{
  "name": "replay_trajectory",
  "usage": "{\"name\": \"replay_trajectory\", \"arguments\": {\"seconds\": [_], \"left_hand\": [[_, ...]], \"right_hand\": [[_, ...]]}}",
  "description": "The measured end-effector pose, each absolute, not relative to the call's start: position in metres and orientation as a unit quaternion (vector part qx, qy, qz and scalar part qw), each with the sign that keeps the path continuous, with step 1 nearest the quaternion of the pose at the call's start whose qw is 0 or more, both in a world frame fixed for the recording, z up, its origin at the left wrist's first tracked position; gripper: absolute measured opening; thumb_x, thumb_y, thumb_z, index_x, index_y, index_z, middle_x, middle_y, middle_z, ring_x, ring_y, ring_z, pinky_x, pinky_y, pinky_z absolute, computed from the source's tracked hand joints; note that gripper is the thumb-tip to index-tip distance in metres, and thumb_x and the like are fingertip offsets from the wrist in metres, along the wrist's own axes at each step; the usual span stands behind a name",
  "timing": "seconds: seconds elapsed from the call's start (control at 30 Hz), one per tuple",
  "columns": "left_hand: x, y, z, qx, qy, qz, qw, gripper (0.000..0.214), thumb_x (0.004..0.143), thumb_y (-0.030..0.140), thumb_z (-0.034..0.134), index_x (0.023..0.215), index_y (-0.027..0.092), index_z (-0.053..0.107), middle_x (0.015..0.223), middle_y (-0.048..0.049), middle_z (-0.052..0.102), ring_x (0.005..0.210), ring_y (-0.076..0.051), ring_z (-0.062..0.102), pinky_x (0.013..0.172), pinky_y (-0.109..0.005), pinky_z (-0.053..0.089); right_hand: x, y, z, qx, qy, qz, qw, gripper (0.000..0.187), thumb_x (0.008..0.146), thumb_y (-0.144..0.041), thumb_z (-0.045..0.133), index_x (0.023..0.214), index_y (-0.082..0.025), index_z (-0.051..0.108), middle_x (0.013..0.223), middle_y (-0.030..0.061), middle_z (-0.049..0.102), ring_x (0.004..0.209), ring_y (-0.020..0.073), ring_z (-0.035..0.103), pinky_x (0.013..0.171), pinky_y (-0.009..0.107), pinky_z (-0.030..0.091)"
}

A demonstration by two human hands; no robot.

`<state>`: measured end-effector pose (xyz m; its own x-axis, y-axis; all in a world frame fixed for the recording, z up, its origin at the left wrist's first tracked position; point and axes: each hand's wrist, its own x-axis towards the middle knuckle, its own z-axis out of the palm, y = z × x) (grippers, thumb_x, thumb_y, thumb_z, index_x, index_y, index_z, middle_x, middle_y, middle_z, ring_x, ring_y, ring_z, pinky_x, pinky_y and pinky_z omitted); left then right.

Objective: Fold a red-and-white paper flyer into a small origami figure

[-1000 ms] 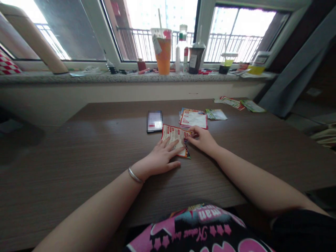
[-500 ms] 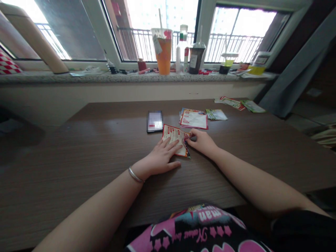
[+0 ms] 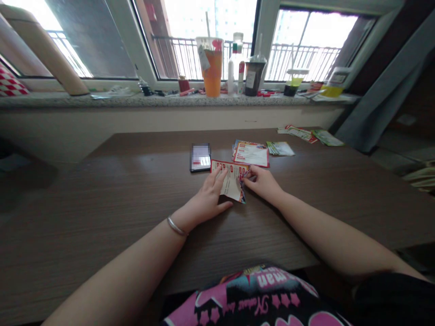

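A printed paper sheet [image 3: 233, 184] with a red border lies on the brown table before me, its right side creased and folded over. My left hand [image 3: 210, 195] rests across the left part of the sheet, fingers stretched out and thumb apart. At the folded right edge, my right hand [image 3: 261, 180] pinches the paper between thumb and fingers. Just behind the sheet sits a stack of similar printed sheets [image 3: 251, 155]. A phone [image 3: 200, 157] with a lit screen lies to the left of that stack.
Small green-and-white papers [image 3: 280, 148] lie right of the stack, with more leaflets [image 3: 301, 133] near the table's back right. On the stone windowsill [image 3: 112, 102] stand an orange drink cup [image 3: 213, 72], a dark drink cup [image 3: 254, 77] and several bottles. A grey curtain [image 3: 377, 99] hangs at right.
My left hand has shifted slightly to the left and its fingers have moved up the sheet. The sheet's right part has turned a little under my right hand's pinch.
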<state>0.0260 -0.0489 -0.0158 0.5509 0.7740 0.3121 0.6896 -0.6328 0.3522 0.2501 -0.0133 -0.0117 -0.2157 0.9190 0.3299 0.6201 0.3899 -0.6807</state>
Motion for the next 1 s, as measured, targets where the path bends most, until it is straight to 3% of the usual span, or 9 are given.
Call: {"name": "replay_trajectory", "arguments": {"seconds": [0.27, 0.53, 0.8, 1.0], "left_hand": [[0.030, -0.049, -0.005, 0.883, 0.378, 0.278, -0.017, 0.113, 0.066, 0.046, 0.078, 0.149, 0.014, 0.008, 0.152, -0.0216, 0.025, 0.143, -0.037, 0.018, 0.117, -0.055, 0.017], [0.033, -0.053, 0.002, 0.856, 0.423, 0.295, -0.043, 0.113, 0.065, 0.047, 0.077, 0.149, 0.015, 0.010, 0.139, -0.0195, 0.042, 0.133, -0.036, 0.037, 0.115, -0.056, 0.017], [0.032, -0.053, 0.008, 0.843, 0.430, 0.322, -0.027, 0.099, 0.070, 0.035, 0.074, 0.148, 0.015, 0.016, 0.115, -0.0103, 0.056, 0.116, -0.029, 0.050, 0.116, -0.054, 0.018], [0.033, -0.055, 0.014, 0.838, 0.433, 0.329, -0.034, 0.072, 0.073, 0.034, 0.072, 0.136, 0.019, 0.040, 0.115, -0.0108, 0.056, 0.112, -0.028, 0.052, 0.111, -0.053, 0.028]], "right_hand": [[0.240, -0.026, -0.004, -0.461, -0.747, 0.274, 0.393, 0.005, 0.075, -0.023, 0.061, 0.075, -0.018, 0.061, 0.066, -0.0024, 0.063, 0.057, 0.0103, 0.055, 0.058, 0.023, 0.044], [0.238, -0.030, -0.001, -0.438, -0.752, 0.278, 0.408, 0.010, 0.077, -0.023, 0.060, 0.083, -0.018, 0.064, 0.072, -0.0003, 0.067, 0.062, 0.0118, 0.061, 0.062, 0.024, 0.050], [0.238, -0.033, 0.003, -0.405, -0.759, 0.258, 0.439, 0.012, 0.080, -0.025, 0.062, 0.088, -0.019, 0.068, 0.081, 0.0020, 0.071, 0.069, 0.0130, 0.065, 0.068, 0.026, 0.053], [0.237, -0.038, 0.005, -0.395, -0.737, 0.290, 0.465, 0.013, 0.079, -0.029, 0.065, 0.088, -0.020, 0.068, 0.081, 0.0018, 0.071, 0.070, 0.0131, 0.065, 0.069, 0.027, 0.054]]}}
